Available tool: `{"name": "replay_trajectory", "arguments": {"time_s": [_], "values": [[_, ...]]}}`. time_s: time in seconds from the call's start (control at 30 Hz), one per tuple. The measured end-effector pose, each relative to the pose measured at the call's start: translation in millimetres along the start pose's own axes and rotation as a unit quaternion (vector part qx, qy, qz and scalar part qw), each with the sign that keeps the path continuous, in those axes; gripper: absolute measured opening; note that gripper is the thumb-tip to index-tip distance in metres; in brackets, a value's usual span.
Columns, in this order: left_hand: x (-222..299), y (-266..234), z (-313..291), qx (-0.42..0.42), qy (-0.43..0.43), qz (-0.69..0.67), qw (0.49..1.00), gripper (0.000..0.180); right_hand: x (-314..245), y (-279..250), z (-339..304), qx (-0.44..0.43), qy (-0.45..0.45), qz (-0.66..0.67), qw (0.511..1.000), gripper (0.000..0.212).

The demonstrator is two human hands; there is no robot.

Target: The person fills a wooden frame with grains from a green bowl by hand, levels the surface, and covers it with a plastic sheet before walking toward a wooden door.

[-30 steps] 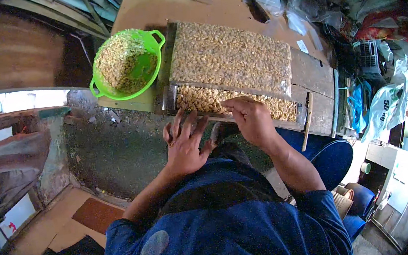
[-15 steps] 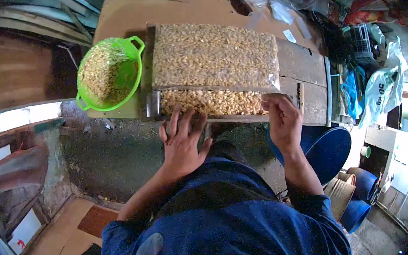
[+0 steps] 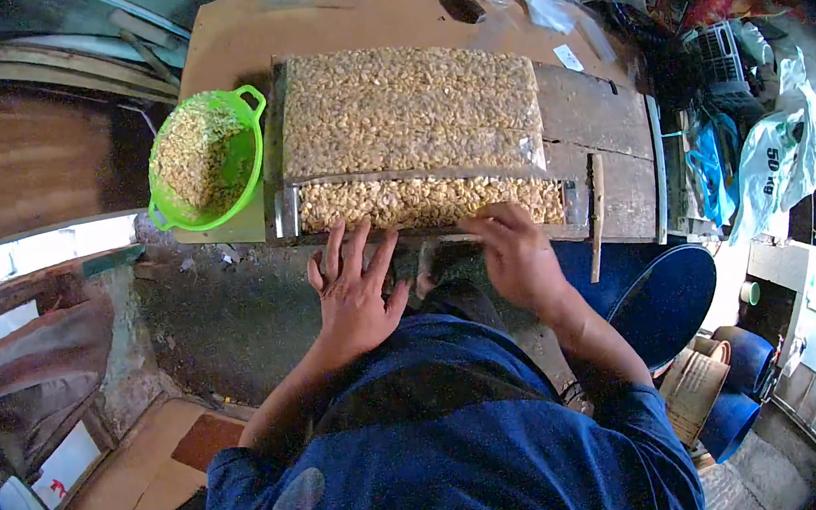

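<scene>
A clear plastic pack of pale split beans lies along the near edge of the wooden table. Its far side touches a stack or row of similar flat bean packs. My left hand is open, its spread fingertips resting at the pack's near edge, left of the middle. My right hand is at the same edge, further right. Its fingers are bent and pressed together, pointing left; whatever is between them is hidden. Left of the packs sits a lime-green colander with a heap of the same beans inside.
A wooden stick juts over the table's near edge on the right. Below it stands a large blue drum. Plastic bags, a white sack and a crate crowd the right side. Cardboard covers the table's far part.
My right hand has moved left along the pack's near edge from its right end. My left hand stays at the edge with fingers spread. The view has shifted slightly.
</scene>
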State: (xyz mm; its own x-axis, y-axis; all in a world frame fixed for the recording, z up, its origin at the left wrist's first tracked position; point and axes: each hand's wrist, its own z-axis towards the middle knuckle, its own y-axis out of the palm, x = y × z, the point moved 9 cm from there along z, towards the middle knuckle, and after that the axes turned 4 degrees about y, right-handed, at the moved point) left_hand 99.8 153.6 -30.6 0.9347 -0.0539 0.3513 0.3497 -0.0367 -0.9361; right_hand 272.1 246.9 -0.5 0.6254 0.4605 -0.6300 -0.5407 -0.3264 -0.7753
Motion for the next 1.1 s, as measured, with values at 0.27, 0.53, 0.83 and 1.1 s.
{"name": "replay_trajectory", "arguments": {"time_s": [0.27,0.53,0.83,1.1], "values": [[-0.2,-0.4,-7.2,-0.004,-0.041,0.017,0.999,0.070,10.7,-13.9,-4.3,0.065,0.023,0.040,0.997,0.027],[10.9,-8.5,-6.6,0.022,-0.042,0.032,0.998,0.067,15.8,-31.1,-11.1,0.101,0.011,0.074,0.992,0.021],[21.2,-10.4,2.5,0.022,-0.082,0.065,0.994,0.063,46.7,4.4,-83.3,-0.109,0.077,0.220,0.966,0.018],[-28.5,-33.5,-28.5,0.097,-0.166,0.083,0.978,0.063,113.7,89.4,-157.4,-0.327,0.297,0.374,0.815,0.041]]}}
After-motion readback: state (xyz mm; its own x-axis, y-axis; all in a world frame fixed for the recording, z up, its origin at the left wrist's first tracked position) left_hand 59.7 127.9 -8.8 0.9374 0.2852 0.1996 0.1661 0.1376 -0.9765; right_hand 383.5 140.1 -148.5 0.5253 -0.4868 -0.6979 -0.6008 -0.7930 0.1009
